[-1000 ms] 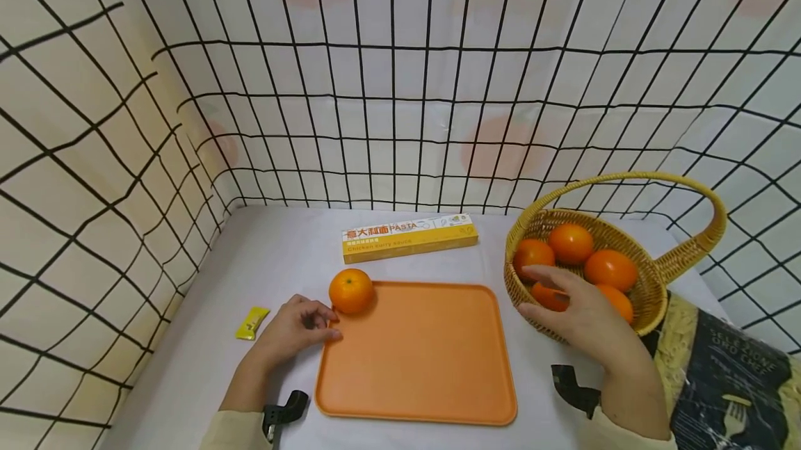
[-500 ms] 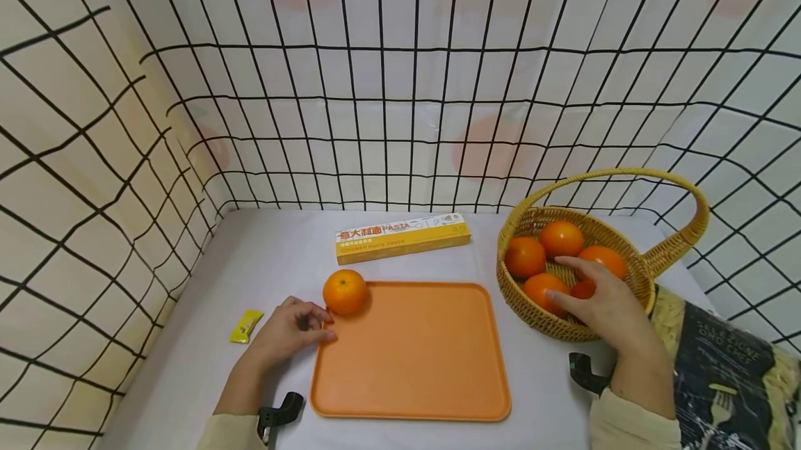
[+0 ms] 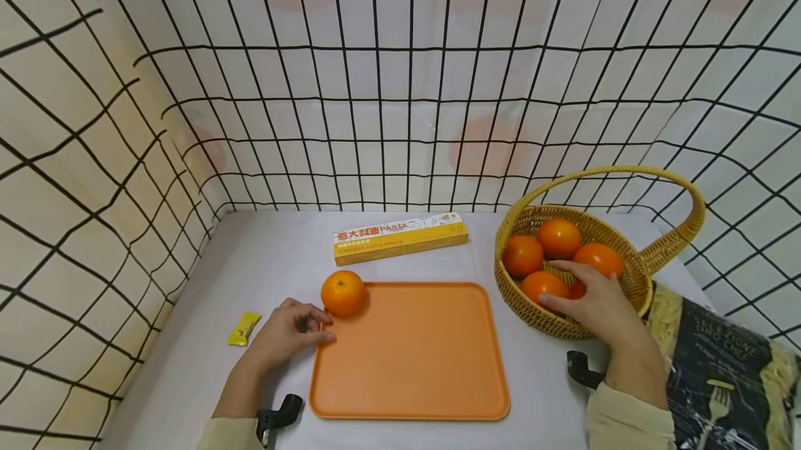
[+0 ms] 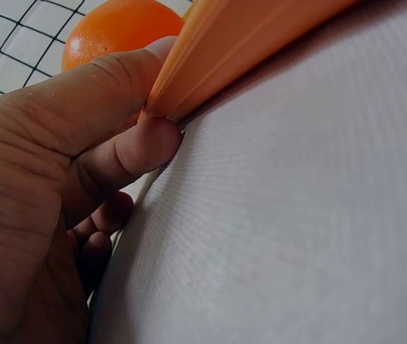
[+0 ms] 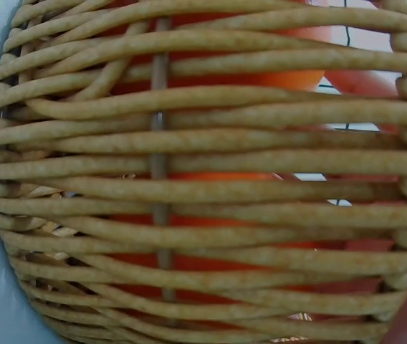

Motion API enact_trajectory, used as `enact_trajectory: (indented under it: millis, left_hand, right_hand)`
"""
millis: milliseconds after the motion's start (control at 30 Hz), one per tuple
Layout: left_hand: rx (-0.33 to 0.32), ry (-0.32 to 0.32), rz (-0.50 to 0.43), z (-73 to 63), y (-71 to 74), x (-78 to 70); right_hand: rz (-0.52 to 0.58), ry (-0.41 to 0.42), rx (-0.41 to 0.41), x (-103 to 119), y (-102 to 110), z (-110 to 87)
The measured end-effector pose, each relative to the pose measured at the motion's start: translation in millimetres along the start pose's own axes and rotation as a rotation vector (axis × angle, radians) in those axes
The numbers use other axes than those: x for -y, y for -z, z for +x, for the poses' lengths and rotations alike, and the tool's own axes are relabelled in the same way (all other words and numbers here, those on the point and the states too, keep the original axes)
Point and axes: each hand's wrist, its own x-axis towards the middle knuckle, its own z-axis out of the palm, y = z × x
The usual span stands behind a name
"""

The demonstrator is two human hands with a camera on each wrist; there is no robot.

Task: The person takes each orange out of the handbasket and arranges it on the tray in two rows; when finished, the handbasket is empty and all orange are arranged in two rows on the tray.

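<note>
My left hand [image 3: 290, 330] pinches the left rim of an orange tray [image 3: 409, 352], thumb above and forefinger below in the left wrist view. An orange [image 3: 343, 293] sits at the tray's far left corner, just past my fingertips. My right hand [image 3: 601, 307] reaches into a wicker basket [image 3: 551, 328] holding several orange-red fruits [image 3: 559, 238]. Its thumb overlaps the near-left fruit [image 3: 539, 284], and another fruit lies partly under the hand. Whether the fingers grip one is hidden; in the right wrist view the basket wall [image 5: 275, 158] covers most of them.
A pasta box [image 3: 400, 238] lies behind the tray. To the left is a small yellow packet [image 3: 244, 329]. A dark pasta bag [image 3: 719, 366] lies at the right, beside the basket. The basket handle [image 3: 678, 238] arches above it. Black wire grid [image 3: 407, 102] encloses the table.
My right hand has moved from the basket's near rim farther in, among the fruits, then stayed nearly still. The left hand has kept its place at the tray rim. The view has shifted slightly.
</note>
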Motion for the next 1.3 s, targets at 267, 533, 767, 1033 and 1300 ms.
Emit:
enact_trajectory:
  millis: [267,533,767,1033,1300]
  left_hand:
    - [0.001,0.005,0.005,0.1,-0.2,1.3]
    - [-0.001,-0.005,0.003,-0.8,0.1,0.9]
    - [-0.005,0.001,-0.001,-0.9,-0.2,0.9]
    - [-0.004,-0.008,0.015,-0.1,-0.3,-0.2]
    - [0.005,0.003,0.005,0.5,-0.8,-0.4]
  right_hand:
    - [-0.028,0.047,0.000,0.9,-4.1,4.3]
    - [-0.051,0.082,-0.011,0.7,-7.3,7.5]
    - [-0.061,0.089,-0.007,0.0,-7.4,7.7]
    - [-0.069,0.077,0.001,-0.5,-7.2,7.7]
    - [-0.059,0.076,-0.012,-0.8,-7.2,6.2]
